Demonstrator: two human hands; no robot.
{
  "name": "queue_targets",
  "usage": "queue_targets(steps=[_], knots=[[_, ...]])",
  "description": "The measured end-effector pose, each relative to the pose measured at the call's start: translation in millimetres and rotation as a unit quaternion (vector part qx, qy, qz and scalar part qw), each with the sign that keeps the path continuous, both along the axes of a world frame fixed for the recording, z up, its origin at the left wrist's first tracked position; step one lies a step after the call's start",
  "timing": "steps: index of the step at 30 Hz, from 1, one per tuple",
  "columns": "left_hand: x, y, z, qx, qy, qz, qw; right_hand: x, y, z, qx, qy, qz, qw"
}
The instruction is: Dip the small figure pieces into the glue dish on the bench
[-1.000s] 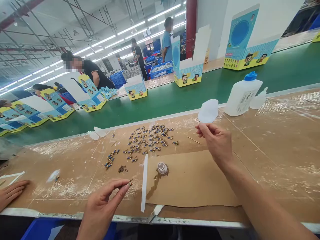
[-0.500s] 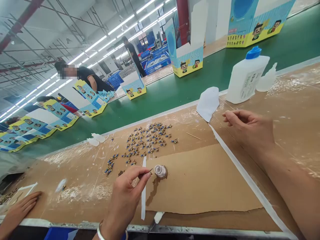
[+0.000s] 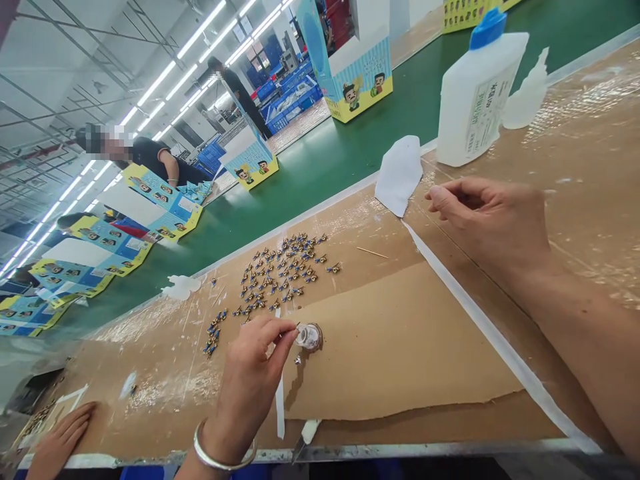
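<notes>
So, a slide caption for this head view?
Left hand dips a tiny piece at small clear glue cap; right hand rests on brown cardboard.

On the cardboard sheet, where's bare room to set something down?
The cardboard sheet is bare right of the small glue cap, up to the white tape strip. It is crowded above, at the scattered small figures, and around the left hand.

You cannot read any text here. The white bottle (image 3: 475,93) with the blue cap has a label with dark print, but it is too small and tilted. The cartoon boxes (image 3: 357,83) on the green belt carry small characters, also unreadable.
</notes>
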State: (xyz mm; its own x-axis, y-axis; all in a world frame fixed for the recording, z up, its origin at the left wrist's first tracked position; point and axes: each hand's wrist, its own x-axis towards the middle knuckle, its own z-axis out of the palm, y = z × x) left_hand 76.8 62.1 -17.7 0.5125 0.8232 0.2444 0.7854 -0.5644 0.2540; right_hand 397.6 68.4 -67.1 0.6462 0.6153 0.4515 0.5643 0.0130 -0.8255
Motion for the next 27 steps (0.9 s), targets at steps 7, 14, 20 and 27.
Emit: queue_targets(steps=[7,14,20,27], knots=[[-1.2,1.4,-0.1,-0.012,0.023,-0.004,1.0,0.2,-0.5,0.3,-0.001,-0.014,-0.001,1.0],[-0.2,2.8,0.2,-0.011,0.04,-0.011,0.999,-0.7,-0.4,2.4,0.002,-0.015,-0.004,1.0],[0.1,3.6,0.0,-0.008,0.042,-0.017,0.999,0.0,-1.1,1.9,0.002,-0.018,0.001,1.0],[-0.3,3.5,-0.7,-0.005,0.038,-0.021,0.999,0.3,0.9,-0.4,0.019,-0.028,-0.019,0.999]])
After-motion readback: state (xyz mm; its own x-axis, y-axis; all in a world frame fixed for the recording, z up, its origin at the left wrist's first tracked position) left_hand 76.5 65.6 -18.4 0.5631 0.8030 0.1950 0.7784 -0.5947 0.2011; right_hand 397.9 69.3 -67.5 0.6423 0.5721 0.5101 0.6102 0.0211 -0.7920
